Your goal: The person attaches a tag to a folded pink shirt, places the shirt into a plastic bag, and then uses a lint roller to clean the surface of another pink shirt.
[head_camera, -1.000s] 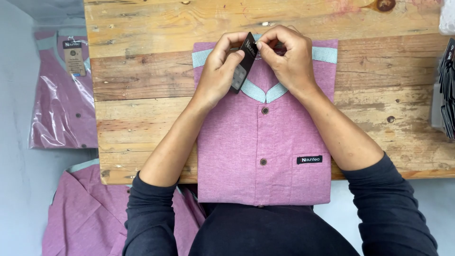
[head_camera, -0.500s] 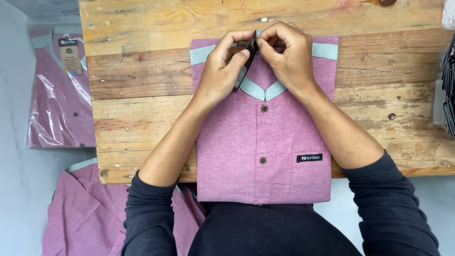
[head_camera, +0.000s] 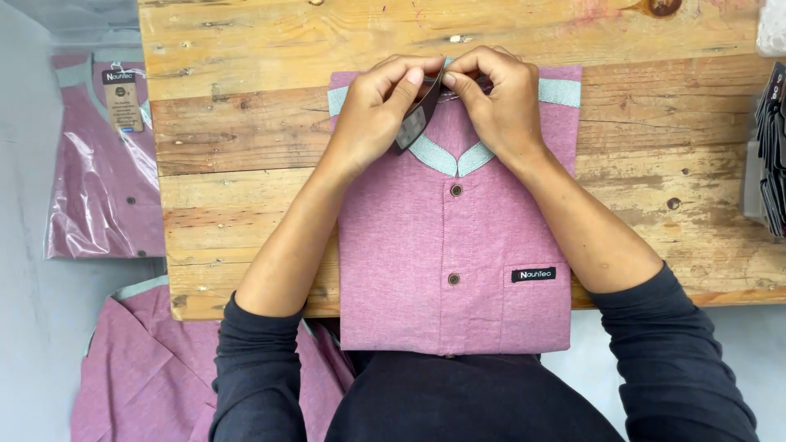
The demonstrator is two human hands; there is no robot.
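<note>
Pinching a small dark card tag (head_camera: 416, 119) at the collar of a folded pink shirt (head_camera: 454, 245), our left hand (head_camera: 378, 115) and right hand (head_camera: 499, 102) meet fingertip to fingertip near the far edge of the tabletop (head_camera: 246, 123); the left thumb and forefinger are closed on the tag, while the right hand's fingers are pressed together at its upper end, on what we cannot tell. The shirt lies buttoned and face up in the middle of the tabletop, its hem hanging over the near edge towards us.

We judge the risks small but real: a tug too hard at the tag could pull the pale blue collar band out of line or drag the fold askew, and the overhanging hem could let the shirt slide off the near edge.

Left of the tabletop, on a pale grey floor, lies a bagged pink shirt (head_camera: 102, 164) in clear plastic, and nearer us a loose pink shirt (head_camera: 155, 360) lies unfolded. The tabletop itself is rough, knotted planks. At its right edge stands a stack of dark tags (head_camera: 774, 155).
</note>
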